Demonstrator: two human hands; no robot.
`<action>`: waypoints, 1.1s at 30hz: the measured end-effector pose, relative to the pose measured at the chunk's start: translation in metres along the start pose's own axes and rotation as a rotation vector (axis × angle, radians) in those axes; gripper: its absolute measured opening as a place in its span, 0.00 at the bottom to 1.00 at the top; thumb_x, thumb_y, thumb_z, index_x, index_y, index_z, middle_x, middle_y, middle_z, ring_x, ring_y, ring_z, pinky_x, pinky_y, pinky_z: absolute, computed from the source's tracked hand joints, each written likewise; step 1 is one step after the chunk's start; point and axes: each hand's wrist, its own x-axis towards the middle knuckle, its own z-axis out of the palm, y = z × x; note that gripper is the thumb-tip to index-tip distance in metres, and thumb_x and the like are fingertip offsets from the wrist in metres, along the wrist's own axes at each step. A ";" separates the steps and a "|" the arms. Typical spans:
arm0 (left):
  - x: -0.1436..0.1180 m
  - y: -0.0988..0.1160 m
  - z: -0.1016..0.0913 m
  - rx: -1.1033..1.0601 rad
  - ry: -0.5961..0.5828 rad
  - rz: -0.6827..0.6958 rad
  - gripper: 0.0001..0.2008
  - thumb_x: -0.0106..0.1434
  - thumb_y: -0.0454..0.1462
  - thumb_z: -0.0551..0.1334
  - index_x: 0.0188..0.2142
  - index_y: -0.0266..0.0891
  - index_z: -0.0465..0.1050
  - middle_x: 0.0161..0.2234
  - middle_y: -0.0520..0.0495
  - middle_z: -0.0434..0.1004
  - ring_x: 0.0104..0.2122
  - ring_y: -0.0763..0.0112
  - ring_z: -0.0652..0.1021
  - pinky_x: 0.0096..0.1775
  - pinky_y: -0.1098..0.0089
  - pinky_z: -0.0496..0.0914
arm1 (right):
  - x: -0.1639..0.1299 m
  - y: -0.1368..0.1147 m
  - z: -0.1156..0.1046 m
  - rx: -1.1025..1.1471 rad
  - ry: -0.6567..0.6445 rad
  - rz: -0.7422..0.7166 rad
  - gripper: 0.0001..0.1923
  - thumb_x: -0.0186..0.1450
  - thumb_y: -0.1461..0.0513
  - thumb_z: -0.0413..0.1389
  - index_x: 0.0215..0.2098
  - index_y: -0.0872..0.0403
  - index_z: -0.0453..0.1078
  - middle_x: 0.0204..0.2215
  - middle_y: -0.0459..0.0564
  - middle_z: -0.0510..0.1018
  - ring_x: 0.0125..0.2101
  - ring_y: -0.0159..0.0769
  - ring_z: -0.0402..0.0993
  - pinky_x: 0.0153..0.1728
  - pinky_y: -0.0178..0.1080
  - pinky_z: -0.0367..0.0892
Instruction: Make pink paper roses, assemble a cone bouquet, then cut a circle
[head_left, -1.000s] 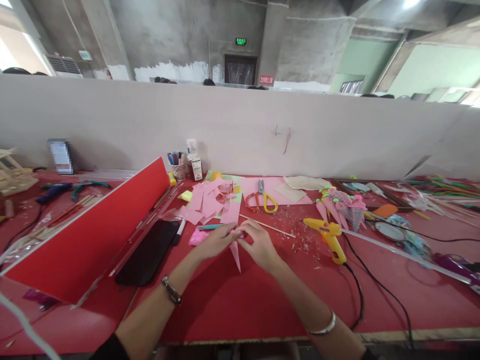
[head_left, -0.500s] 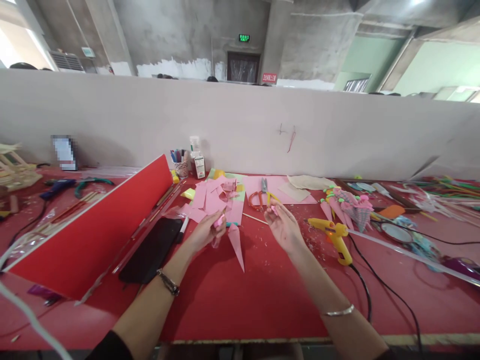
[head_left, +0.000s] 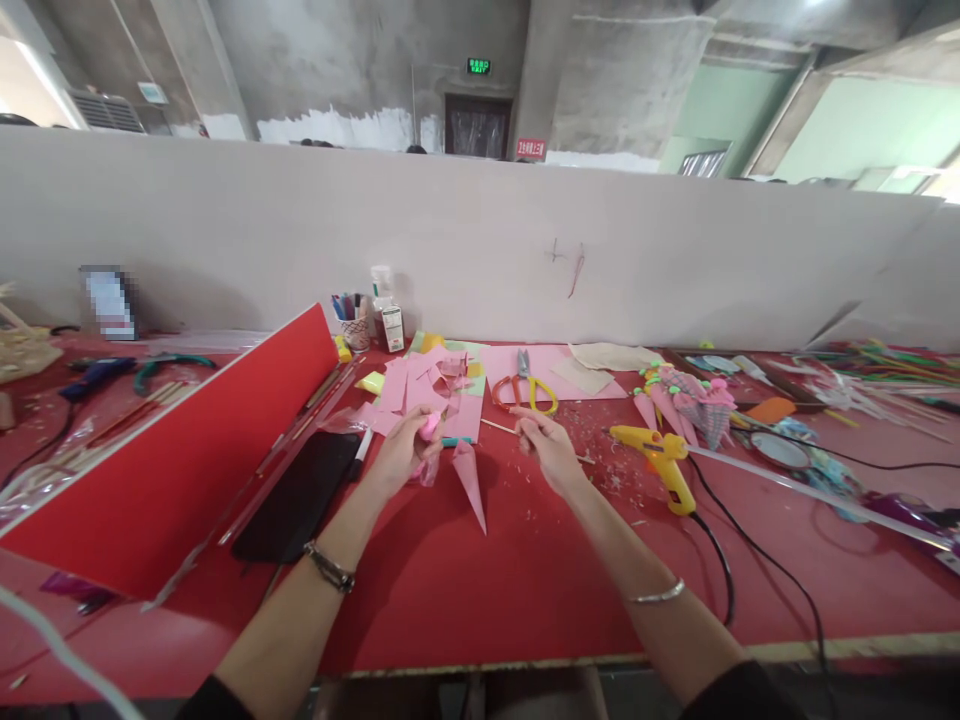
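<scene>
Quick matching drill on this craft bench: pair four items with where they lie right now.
Things:
1. scissors
2. glue gun
3. pink cone
4. phone

Places:
A. lying between the left hand and right hand
B. beside the tilted red board, left of the left hand
C. on the pink sheet near the back wall
D. right of the right hand, black cord trailing toward the table edge

Pairs: 1-C, 2-D, 3-A, 4-B
</scene>
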 end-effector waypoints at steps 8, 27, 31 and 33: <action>-0.003 0.001 0.002 0.020 0.044 -0.003 0.19 0.55 0.34 0.52 0.10 0.37 0.50 0.11 0.57 0.49 0.12 0.84 0.54 0.15 0.80 0.53 | 0.000 0.006 -0.005 -0.149 0.059 -0.037 0.19 0.50 0.49 0.52 0.14 0.54 0.58 0.09 0.37 0.55 0.11 0.22 0.48 0.14 0.31 0.44; 0.004 -0.004 -0.005 0.306 0.205 0.234 0.06 0.50 0.37 0.55 0.27 0.37 0.67 0.19 0.57 0.63 0.17 0.82 0.65 0.20 0.79 0.61 | -0.004 0.004 -0.002 -0.439 0.040 -0.134 0.14 0.53 0.53 0.50 0.20 0.55 0.68 0.11 0.39 0.60 0.14 0.26 0.56 0.17 0.31 0.52; 0.001 -0.005 -0.004 0.362 0.094 0.191 0.14 0.49 0.39 0.60 0.36 0.39 0.66 0.27 0.54 0.68 0.20 0.81 0.70 0.22 0.78 0.64 | -0.005 0.001 0.002 -0.422 -0.007 -0.134 0.11 0.51 0.56 0.51 0.26 0.55 0.69 0.19 0.45 0.71 0.20 0.28 0.66 0.23 0.32 0.61; -0.001 -0.007 -0.005 0.368 0.044 0.155 0.11 0.50 0.43 0.60 0.30 0.37 0.66 0.19 0.57 0.64 0.13 0.84 0.62 0.15 0.80 0.55 | -0.005 0.002 0.001 -0.422 -0.013 -0.124 0.13 0.52 0.54 0.49 0.24 0.55 0.68 0.16 0.43 0.68 0.15 0.26 0.61 0.18 0.31 0.58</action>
